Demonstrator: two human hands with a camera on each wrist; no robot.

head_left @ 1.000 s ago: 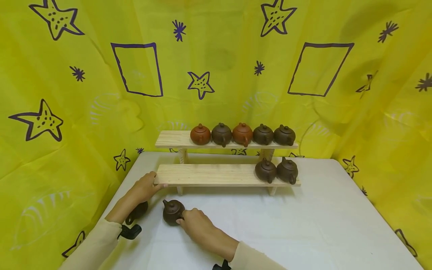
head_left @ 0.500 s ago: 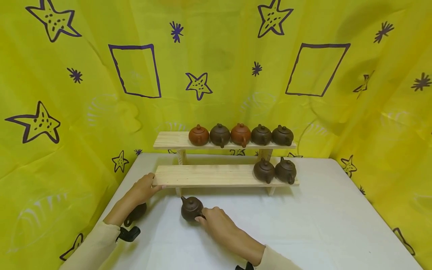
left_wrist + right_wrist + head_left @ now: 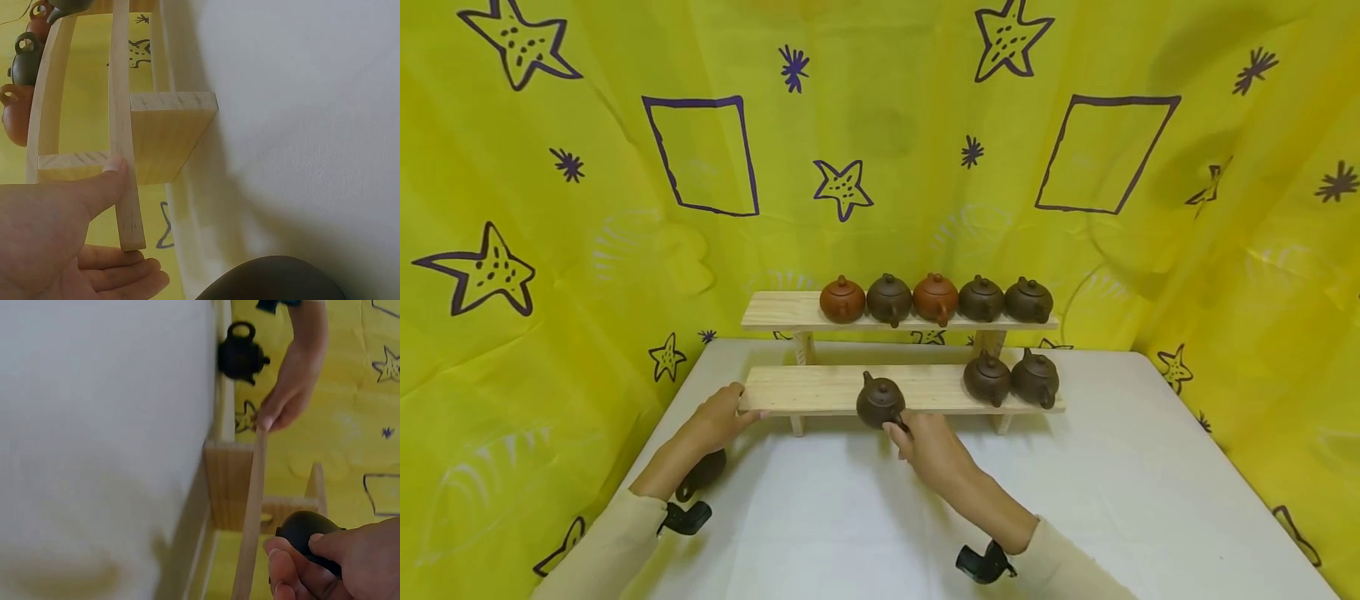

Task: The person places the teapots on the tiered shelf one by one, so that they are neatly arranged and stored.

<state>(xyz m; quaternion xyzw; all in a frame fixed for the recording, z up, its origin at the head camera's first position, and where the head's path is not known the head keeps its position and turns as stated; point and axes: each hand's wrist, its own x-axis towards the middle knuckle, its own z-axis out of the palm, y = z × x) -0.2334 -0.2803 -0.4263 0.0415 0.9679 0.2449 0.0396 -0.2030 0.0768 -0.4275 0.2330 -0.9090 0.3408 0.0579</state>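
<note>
My right hand [image 3: 936, 450] pinches a dark brown teapot [image 3: 880, 404] by its handle. The teapot is at the front edge of the lower board of a wooden two-tier shelf [image 3: 812, 387], its spout pointing up and left in the head view. Whether it touches the board I cannot tell. At the board's left end, my left hand [image 3: 715, 421] grips the wood, thumb [image 3: 114, 169] on the front edge and fingers round the end. Another dark teapot [image 3: 703, 475] stands on the table, partly hidden under the left forearm.
Two dark teapots [image 3: 988, 379] sit at the right end of the lower board. The upper board [image 3: 782, 308] bears a row of several teapots, brick-red [image 3: 842, 300] and dark [image 3: 889, 300]. A white table [image 3: 1112, 483] lies below; yellow patterned cloth [image 3: 910, 108] encloses the back and sides.
The right hand has carried the dark teapot from the table at front left rightward and up to the lower board's front edge. The left hand has stayed at the board's end.
</note>
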